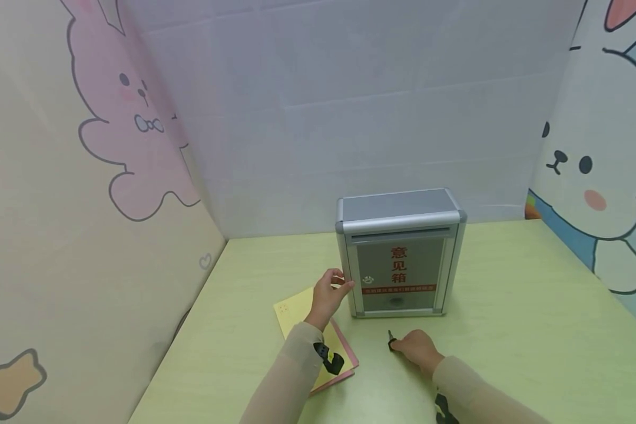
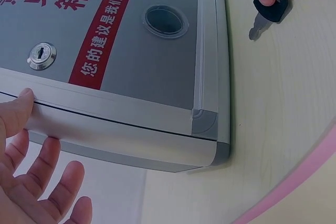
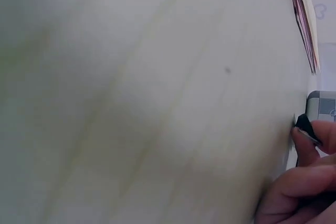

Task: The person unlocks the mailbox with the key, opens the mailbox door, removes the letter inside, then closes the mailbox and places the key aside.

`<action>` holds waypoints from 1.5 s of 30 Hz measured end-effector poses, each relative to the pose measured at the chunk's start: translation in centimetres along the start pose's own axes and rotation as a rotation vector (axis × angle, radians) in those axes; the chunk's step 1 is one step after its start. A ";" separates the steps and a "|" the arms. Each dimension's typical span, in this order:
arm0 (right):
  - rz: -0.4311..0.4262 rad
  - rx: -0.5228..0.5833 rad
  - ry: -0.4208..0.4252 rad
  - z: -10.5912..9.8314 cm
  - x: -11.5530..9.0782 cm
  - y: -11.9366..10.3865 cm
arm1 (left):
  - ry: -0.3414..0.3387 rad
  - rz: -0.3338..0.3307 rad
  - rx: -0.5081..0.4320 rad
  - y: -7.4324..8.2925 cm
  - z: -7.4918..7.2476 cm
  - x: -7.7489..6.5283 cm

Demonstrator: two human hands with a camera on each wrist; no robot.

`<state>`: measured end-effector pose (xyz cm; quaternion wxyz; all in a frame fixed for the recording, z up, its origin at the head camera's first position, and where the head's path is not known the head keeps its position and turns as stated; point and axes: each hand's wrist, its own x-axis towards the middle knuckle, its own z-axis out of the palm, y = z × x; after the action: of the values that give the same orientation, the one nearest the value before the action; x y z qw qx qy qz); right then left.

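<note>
A grey metal suggestion box point(image 1: 397, 259) with red lettering, a top slot and a round keyhole lock point(image 2: 42, 56) stands upright on the table. My left hand point(image 1: 328, 297) touches the box's left edge, thumb on the front frame and fingers spread along the side point(image 2: 39, 169). In front of the box, my right hand point(image 1: 417, 347) pinches the black head of a key point(image 2: 270, 11) between thumb and finger. The key's blade points toward the box, apart from the lock, low over the tabletop. In the right wrist view the key point(image 3: 304, 124) shows only partly behind the fingers.
Yellow and pink paper sheets point(image 1: 297, 306) lie stacked under my left forearm, left of the box. The pale wooden table point(image 1: 519, 306) meets a white backdrop point(image 1: 350, 106) behind, with cartoon-printed walls on both sides.
</note>
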<state>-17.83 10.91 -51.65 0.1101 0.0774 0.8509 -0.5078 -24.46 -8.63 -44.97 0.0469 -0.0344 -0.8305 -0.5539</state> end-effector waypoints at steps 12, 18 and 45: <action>-0.012 -0.044 -0.036 -0.3 0.0 0.0 | -0.004 0.001 0.005 -0.1 0.0 0.0; -0.019 -0.115 -0.058 -0.3 0.1 0.2 | -0.003 0.002 0.007 -0.1 0.1 0.0; 0.041 -0.085 -0.147 -0.9 0.3 0.4 | 0.006 0.004 0.028 0.2 0.1 0.0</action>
<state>-18.12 11.93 -51.66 0.1860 0.0526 0.8595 -0.4733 -24.42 -8.43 -44.86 0.0510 -0.0339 -0.8379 -0.5424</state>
